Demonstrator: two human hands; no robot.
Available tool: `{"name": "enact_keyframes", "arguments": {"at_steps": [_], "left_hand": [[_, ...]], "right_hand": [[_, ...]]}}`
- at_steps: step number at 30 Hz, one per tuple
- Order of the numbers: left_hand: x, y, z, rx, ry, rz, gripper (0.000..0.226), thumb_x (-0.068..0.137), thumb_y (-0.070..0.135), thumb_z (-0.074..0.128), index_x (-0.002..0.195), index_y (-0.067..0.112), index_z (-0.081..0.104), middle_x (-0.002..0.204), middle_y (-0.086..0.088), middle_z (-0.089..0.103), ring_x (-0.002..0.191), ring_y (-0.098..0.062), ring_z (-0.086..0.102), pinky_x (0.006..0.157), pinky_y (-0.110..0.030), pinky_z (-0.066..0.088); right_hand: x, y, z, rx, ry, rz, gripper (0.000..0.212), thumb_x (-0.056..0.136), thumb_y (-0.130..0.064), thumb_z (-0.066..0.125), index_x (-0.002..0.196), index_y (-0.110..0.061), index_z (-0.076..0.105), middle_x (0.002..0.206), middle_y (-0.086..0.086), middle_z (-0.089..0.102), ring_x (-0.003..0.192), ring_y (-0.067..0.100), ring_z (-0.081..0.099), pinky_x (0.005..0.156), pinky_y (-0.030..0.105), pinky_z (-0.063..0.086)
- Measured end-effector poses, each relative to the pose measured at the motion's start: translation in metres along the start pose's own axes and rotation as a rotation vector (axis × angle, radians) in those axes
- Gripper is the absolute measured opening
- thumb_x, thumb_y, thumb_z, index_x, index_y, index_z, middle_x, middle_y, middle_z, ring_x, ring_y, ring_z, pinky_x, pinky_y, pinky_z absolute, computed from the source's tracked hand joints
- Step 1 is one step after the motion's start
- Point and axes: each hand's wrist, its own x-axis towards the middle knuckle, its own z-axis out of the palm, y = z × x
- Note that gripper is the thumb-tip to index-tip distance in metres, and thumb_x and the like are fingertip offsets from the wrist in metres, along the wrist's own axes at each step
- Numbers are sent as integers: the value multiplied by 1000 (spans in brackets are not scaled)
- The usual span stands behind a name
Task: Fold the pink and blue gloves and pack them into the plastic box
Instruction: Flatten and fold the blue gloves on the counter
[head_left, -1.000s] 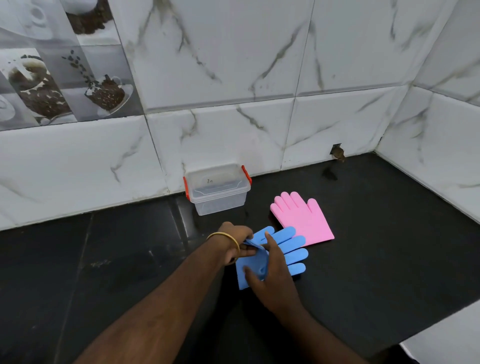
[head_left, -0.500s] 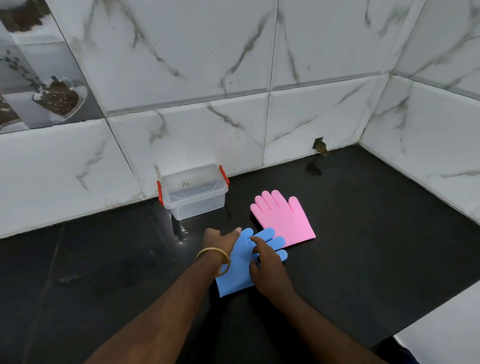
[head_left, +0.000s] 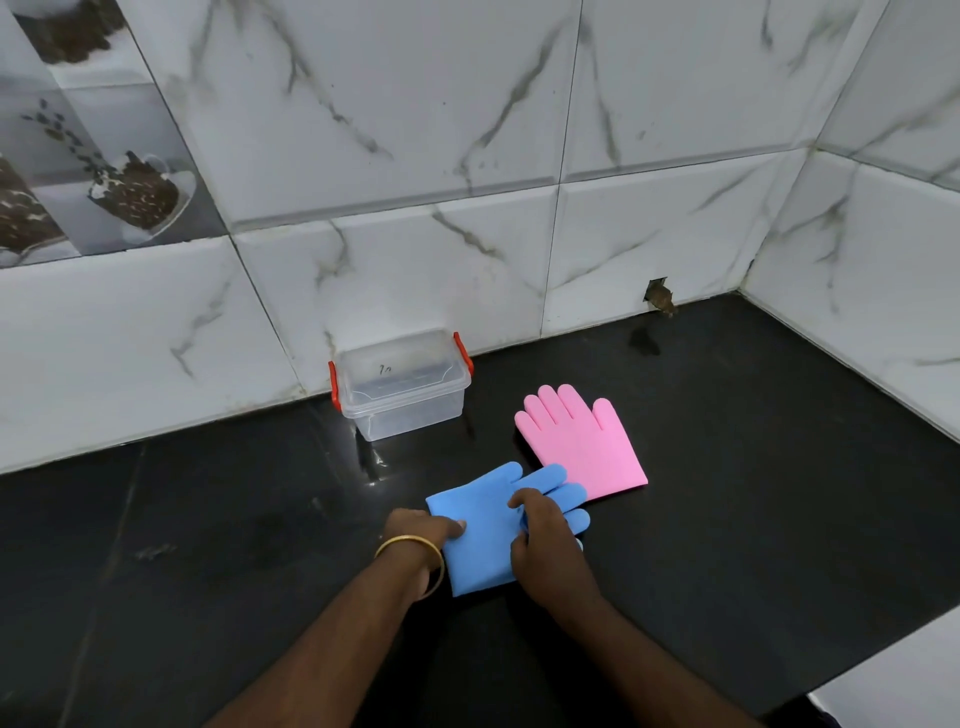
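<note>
The blue glove (head_left: 483, 535) lies on the black counter (head_left: 753, 493) in front of me, its fingers pointing right. My left hand (head_left: 421, 532), with a gold bangle on the wrist, pinches the glove's left edge, thumb on top. My right hand (head_left: 543, 540) rests over the finger side of the glove, its fingers curled on the blue fingers. The pink glove (head_left: 587, 449) lies flat just behind and to the right, fingers pointing away from me. The clear plastic box (head_left: 402, 387) with red latches stands against the wall, behind and left of the gloves.
White marble-pattern tiles (head_left: 675, 234) close the counter at the back and on the right, meeting in a corner. A small chipped hole (head_left: 658, 297) sits at the wall's base. A white surface (head_left: 898, 675) shows at the lower right.
My left hand has slid from the glove's upper part down to its left edge. The blue glove now lies flatter and more spread out. My right hand stays on its fingers.
</note>
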Motion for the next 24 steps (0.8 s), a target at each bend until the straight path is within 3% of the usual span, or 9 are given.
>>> {"name": "enact_keyframes", "arguments": {"at_steps": [3, 5, 10, 13, 16, 19, 21, 23, 24], "left_hand": [[-8, 5, -4, -17, -72, -29, 27, 63, -6, 81, 85, -4, 65, 92, -23, 71, 77, -35, 68, 61, -38, 56], [-14, 8, -3, -39, -103, 18, 29, 65, -7, 78, 90, -3, 64, 94, -24, 70, 79, -37, 68, 61, -36, 55], [-39, 21, 2, -102, -158, 185, 28, 70, -7, 73, 95, 1, 64, 99, -24, 70, 93, -42, 68, 81, -53, 57], [-52, 32, 5, -157, -184, 264, 28, 74, -6, 72, 100, 0, 64, 99, -23, 71, 88, -41, 69, 74, -48, 59], [-65, 49, 5, -167, -170, 363, 28, 73, -3, 73, 100, 0, 66, 94, -19, 72, 74, -30, 67, 60, -34, 56], [-75, 65, 3, -46, -115, 577, 25, 71, 2, 75, 95, 4, 70, 90, -12, 73, 77, -23, 67, 69, -32, 57], [-83, 73, -1, 74, -76, 780, 19, 69, 7, 76, 87, 10, 72, 82, -1, 72, 73, -14, 66, 67, -17, 53], [-93, 80, -4, 216, -56, 996, 15, 68, 13, 74, 83, 16, 71, 77, 9, 68, 71, -6, 61, 61, -7, 44], [-98, 81, -6, 292, -55, 1096, 15, 67, 18, 72, 83, 18, 72, 77, 10, 67, 71, -5, 59, 61, -6, 42]], "right_hand": [[2, 0, -1, -60, -10, -2, 29, 84, -2, 47, 101, -24, 51, 99, -8, 50, 88, 5, 51, 72, 13, 41], [2, -1, -4, -54, -26, 26, 24, 84, -1, 47, 97, -19, 56, 97, -7, 51, 83, 4, 51, 69, 10, 42], [5, -7, -13, -93, -22, 35, 25, 86, -8, 51, 108, -16, 61, 113, 0, 55, 100, 10, 54, 87, 20, 45], [8, -22, -23, -91, 55, 54, 23, 89, -19, 55, 109, -20, 64, 116, 2, 56, 106, 17, 55, 93, 28, 43], [10, -41, -37, -186, 118, 122, 29, 92, -33, 53, 116, -27, 66, 123, 2, 52, 117, 25, 50, 99, 35, 39], [15, -63, -55, -175, 55, 195, 41, 99, -46, 40, 113, -20, 68, 118, 11, 60, 114, 31, 53, 99, 40, 42], [14, -83, -71, -11, -24, 156, 47, 99, -55, 31, 100, -25, 67, 107, 17, 66, 94, 23, 59, 84, 36, 46], [9, -102, -85, 427, -46, 240, 46, 89, -72, 39, 74, -38, 66, 80, 13, 62, 63, 15, 51, 59, 28, 41], [8, -108, -91, 647, -90, 311, 53, 79, -81, 45, 67, -36, 70, 71, 10, 59, 54, 15, 48, 52, 25, 39]]}}
